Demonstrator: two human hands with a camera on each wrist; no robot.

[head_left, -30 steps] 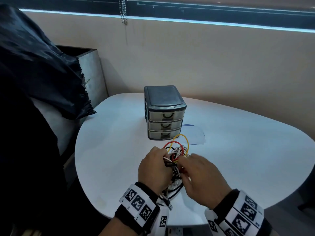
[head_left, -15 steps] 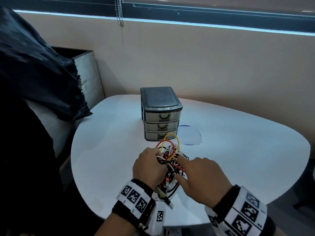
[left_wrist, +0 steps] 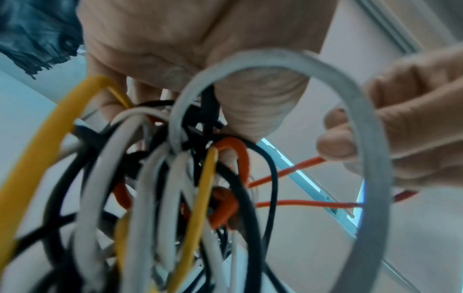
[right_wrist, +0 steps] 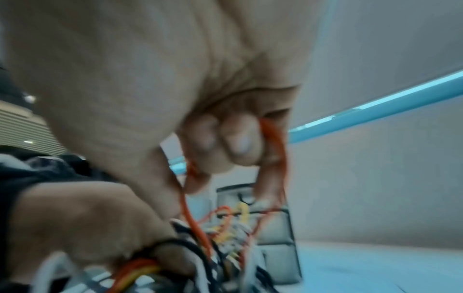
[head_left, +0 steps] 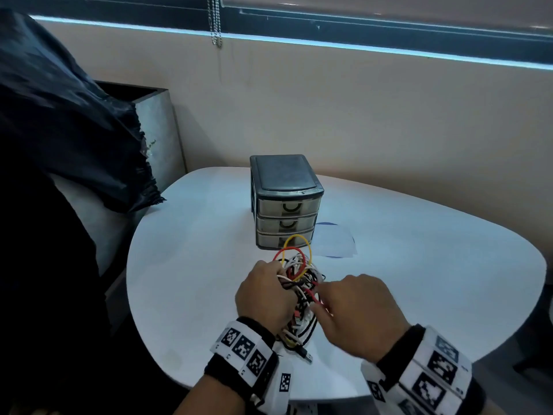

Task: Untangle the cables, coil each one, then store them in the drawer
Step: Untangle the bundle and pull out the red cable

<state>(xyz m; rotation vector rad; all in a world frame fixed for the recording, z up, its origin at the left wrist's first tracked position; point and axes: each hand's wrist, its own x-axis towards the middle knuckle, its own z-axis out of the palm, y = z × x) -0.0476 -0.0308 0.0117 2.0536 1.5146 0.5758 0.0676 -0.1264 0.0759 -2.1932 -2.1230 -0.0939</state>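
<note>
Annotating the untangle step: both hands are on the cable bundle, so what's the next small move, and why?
Probably keep drawing the red cable out to the right while the left hand holds the tangled bundle steady. The right hand already pinches that red strand, which runs taut from the knot in the left wrist view, and nothing is coiled yet. All three drawers of the drawer unit look closed.

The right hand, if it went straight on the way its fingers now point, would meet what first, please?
Most likely the cable tangle that the left hand grips; the right hand points up-left into it, already pinching a red cable. Depth is uncertain.
</note>
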